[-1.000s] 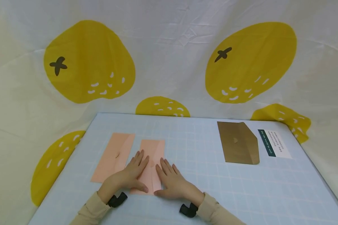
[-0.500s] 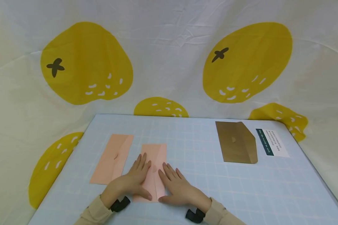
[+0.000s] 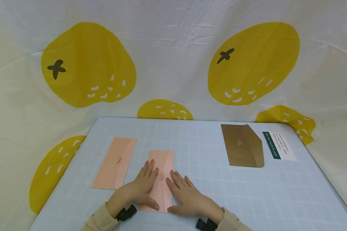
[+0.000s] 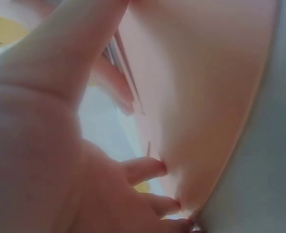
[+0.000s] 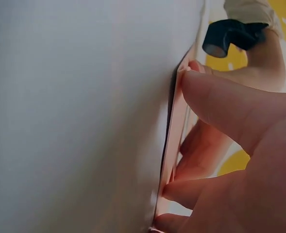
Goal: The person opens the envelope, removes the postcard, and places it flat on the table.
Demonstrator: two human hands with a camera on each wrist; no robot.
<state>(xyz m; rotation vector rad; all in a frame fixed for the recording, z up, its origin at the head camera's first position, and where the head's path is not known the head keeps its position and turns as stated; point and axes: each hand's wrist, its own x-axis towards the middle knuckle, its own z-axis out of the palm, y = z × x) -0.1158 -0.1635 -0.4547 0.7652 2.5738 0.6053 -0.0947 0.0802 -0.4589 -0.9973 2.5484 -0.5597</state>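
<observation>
A pink envelope (image 3: 164,160) lies lengthwise on the table in front of me, its flap along the right side. My left hand (image 3: 138,187) rests on its left part with extended fingers. On its right edge lies my right hand (image 3: 191,197), fingers also extended and the thumb at the near right corner. In the left wrist view the fingertips touch the pink paper (image 4: 206,107). The right wrist view shows the thumb and fingertips along the thin envelope edge (image 5: 176,126). A second pink envelope (image 3: 111,166) lies to the left, just beyond my left wrist.
Toward the back right lies a brown envelope (image 3: 240,147), with a white and dark green printed card (image 3: 280,146) beside it. All rest on a pale blue gridded table surface (image 3: 219,192). A white cloth with yellow fruit shapes (image 3: 173,64) hangs behind the table.
Both hands have slid the middle pink envelope toward me and slightly to the right, widening its gap from the left pink envelope. The view has shifted slightly.
</observation>
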